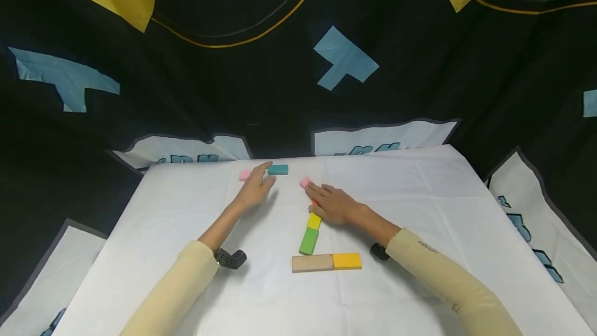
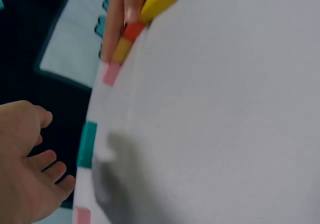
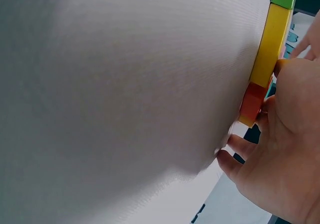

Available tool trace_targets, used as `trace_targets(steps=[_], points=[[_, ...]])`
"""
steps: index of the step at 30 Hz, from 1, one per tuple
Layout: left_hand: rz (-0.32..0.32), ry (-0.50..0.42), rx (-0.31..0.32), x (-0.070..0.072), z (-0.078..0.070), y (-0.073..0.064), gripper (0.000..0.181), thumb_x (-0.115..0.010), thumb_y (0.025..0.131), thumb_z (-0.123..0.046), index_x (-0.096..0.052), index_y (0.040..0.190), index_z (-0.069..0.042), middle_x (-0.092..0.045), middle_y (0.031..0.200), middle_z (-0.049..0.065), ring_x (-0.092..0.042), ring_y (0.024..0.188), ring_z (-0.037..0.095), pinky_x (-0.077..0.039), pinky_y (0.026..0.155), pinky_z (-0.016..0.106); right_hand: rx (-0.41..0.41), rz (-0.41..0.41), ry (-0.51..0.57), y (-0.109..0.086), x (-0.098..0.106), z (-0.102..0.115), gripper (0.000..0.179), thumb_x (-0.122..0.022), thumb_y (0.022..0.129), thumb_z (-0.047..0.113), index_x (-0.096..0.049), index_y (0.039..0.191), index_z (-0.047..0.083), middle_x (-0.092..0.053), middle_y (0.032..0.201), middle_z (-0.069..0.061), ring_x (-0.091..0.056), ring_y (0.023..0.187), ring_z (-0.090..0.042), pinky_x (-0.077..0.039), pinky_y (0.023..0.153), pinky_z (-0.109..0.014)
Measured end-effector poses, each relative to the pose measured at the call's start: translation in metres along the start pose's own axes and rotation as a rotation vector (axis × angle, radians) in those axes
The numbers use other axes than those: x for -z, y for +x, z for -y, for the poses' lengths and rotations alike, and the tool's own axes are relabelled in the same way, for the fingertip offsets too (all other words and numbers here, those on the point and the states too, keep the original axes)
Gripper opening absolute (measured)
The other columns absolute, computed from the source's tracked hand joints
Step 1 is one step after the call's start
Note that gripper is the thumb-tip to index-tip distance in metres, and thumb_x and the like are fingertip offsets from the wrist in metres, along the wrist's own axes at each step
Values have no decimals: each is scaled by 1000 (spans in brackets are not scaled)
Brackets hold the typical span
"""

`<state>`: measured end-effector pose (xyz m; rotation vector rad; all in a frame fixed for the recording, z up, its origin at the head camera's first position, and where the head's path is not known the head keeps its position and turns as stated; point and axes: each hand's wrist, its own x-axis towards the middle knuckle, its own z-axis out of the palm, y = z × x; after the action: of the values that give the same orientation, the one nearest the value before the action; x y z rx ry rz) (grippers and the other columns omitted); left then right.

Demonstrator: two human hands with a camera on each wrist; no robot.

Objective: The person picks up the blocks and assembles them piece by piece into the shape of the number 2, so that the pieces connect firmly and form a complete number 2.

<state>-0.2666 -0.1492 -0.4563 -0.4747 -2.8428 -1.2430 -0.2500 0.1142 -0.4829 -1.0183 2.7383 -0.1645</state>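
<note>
A line of coloured blocks runs away from me: a green block [image 1: 309, 241], a yellow block [image 1: 314, 221], a red block [image 2: 134, 30], a tan-orange block [image 2: 121, 50] and a pink block [image 1: 305, 182] at the far end. My right hand [image 1: 333, 205] lies over the far part of this line, straight fingers touching the blocks and partly hiding them. Over at the left, my left hand [image 1: 254, 188] hovers with loosely bent fingers and holds nothing. Beyond its fingertips is a teal block [image 1: 278, 170]; a second pink block [image 1: 244, 176] shows partly behind the hand.
Nearer to me, a plain wooden block [image 1: 312, 264] and an orange-yellow block [image 1: 347, 261] lie end to end, crosswise below the green one. A white cloth covers the table [image 1: 396, 299]. Behind its far edge hangs a dark curtain [image 1: 210, 97] with blue and yellow shapes.
</note>
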Motion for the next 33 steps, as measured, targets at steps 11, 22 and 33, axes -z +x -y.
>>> trace_targets(steps=[11, 22, 33], points=[[9, -26, 109, -7, 32, 29, 59, -49, 103, -11, -24, 152, 9, -26, 155, 31, -30, 142, 45, -21, 118, 51, 5, -26, -5, 1, 1, 0, 65, -39, 107, 44, -20, 161, 14, -17, 165, -4, -30, 145, -34, -32, 114, -49], [72, 97, 83, -14, 37, 50, 57, -50, 102, -12, -29, 153, 6, -30, 156, 27, -27, 145, 41, -21, 119, 49, 3, -26, 38, 0, 4, 0, 65, -39, 107, 42, -20, 160, 11, -17, 165, -7, -29, 144, -38, -32, 113, -53], [18, 257, 69, -23, 35, 46, 42, -54, 100, -9, -52, 141, 1, -49, 142, 24, -45, 130, 43, -36, 109, 54, -8, -28, 37, -2, 1, 2, 64, -40, 106, 43, -21, 160, 14, -18, 165, -5, -30, 145, -36, -33, 113, -51]])
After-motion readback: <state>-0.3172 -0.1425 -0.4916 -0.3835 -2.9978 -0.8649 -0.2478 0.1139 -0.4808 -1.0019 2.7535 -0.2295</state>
